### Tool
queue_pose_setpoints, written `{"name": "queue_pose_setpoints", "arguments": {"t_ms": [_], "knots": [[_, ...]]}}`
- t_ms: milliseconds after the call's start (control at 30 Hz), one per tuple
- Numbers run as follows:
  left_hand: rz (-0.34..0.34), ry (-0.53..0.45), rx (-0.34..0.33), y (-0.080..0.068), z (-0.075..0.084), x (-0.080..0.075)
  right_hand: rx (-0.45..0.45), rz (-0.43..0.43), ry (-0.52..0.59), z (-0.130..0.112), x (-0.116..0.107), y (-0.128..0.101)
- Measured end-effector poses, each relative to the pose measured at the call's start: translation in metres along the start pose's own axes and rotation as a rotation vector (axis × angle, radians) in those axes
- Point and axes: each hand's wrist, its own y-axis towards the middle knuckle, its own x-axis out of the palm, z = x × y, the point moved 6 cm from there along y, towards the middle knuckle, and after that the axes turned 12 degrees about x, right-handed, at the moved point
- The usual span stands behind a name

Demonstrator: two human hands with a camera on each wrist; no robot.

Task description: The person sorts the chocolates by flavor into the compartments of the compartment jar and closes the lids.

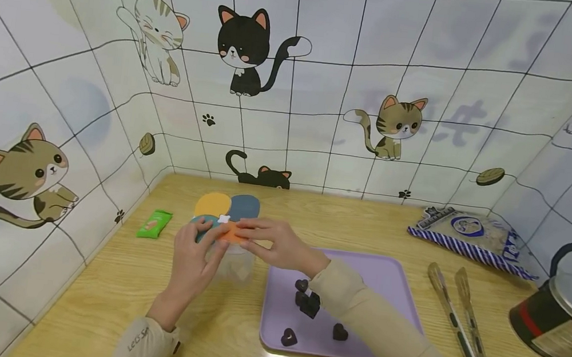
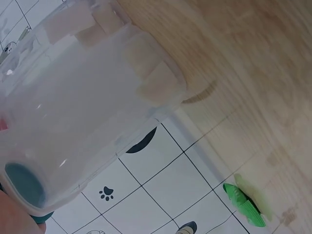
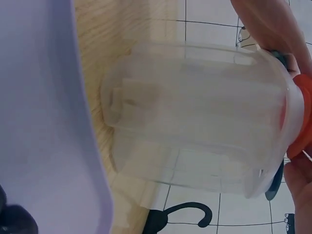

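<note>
The orange lid [image 1: 232, 233] tops a clear container [image 1: 236, 267] toward the desk's [image 1: 99, 293] back left corner; fingers of the left hand [image 1: 192, 262] and right hand [image 1: 279, 244] pinch it. The left sleeve [image 1: 147, 344] reads "Let's S", the rest illegible.

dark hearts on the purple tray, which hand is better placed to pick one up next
Probably the right hand: it is nearer the dark hearts, and its sleeve crosses over the purple tray. The left hand is farther off; both are at the orange piece.
</note>
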Motion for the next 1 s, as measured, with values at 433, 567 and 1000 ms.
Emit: {"name": "queue_pose_setpoints", "arguments": {"t_ms": [433,567,1000], "knots": [[0.040,0.003,-0.015,-0.006,-0.002,0.000,0.309,0.068,0.261,0.019,0.018,-0.011],[0.065,0.022,0.005,-0.005,0.000,0.000,0.480,0.079,0.378,0.031,0.026,-0.016],[0.142,0.097,0.061,0.000,0.008,0.001,0.504,0.114,0.430,0.031,0.028,-0.021]]}}
